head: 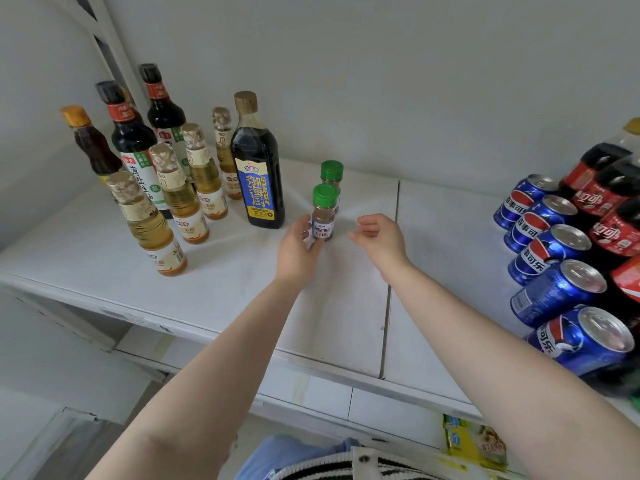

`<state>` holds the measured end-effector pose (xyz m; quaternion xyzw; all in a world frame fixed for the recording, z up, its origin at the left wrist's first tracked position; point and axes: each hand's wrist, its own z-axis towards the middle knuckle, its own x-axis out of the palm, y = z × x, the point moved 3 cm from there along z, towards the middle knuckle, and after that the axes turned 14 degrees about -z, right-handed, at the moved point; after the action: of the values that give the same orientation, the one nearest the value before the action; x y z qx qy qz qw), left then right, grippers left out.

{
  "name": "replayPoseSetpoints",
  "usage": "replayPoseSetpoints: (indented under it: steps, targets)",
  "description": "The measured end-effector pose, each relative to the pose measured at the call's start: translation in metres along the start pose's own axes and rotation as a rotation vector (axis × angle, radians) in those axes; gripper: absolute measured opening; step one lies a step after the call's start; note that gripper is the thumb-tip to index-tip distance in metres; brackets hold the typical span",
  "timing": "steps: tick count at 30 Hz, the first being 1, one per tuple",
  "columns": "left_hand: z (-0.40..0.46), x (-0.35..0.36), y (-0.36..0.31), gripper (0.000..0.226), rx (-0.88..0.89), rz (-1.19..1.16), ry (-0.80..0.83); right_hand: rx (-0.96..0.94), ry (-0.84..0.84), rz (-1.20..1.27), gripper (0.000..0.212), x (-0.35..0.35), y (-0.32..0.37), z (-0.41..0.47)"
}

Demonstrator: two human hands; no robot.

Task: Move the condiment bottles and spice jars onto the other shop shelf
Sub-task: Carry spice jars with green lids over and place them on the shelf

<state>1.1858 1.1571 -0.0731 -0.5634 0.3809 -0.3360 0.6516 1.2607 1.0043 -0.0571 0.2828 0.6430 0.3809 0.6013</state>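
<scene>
A person's left hand [297, 249] grips a green-capped spice jar [323, 213] standing on the shelf [104, 258]; the right hand [379, 237] hovers beside it, fingers relaxed and empty. Placement appears under way; letting go looks next.

On the white shelf [221, 289] the left hand [296, 251] touches the near spice jar [323, 214], fingers at its left side and base; the jar stands upright, green cap on. A second jar [331, 178] stands just behind it. The right hand [379, 237] hangs open just right of the jar, apart from it, fingers loosely curled. To the left stands a dark bottle [258, 168] with a blue label, then a cluster of vinegar and soy bottles [166, 188]. Blue cans [550, 258] lie stacked at the right.
</scene>
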Motion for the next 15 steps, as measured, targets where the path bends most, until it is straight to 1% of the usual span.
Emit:
replayPoseSetpoints:
  steps: [3,5,7,9,12,15]
  targets:
    - [-0.018,-0.006,-0.006,0.053,-0.027,0.126,-0.049,0.037,-0.007,-0.027,0.032,-0.005,-0.004,-0.016]
    - [-0.028,-0.013,-0.008,0.053,-0.078,0.176,-0.086,0.048,-0.025,-0.041,0.031,-0.01,-0.007,-0.029]
    - [-0.041,-0.019,-0.012,0.052,-0.108,0.204,-0.084,0.056,-0.064,-0.052,0.031,-0.019,-0.009,-0.05]
    - [-0.055,-0.023,-0.015,0.05,-0.087,0.228,-0.075,0.053,-0.083,-0.081,0.032,-0.025,-0.01,-0.069]
    - [-0.087,-0.024,-0.026,0.048,0.001,0.235,0.027,0.067,-0.15,-0.118,0.032,-0.036,-0.012,-0.112]
    - [-0.126,-0.019,-0.037,0.046,0.131,0.233,0.185,0.08,-0.232,-0.163,0.031,-0.044,-0.014,-0.164]
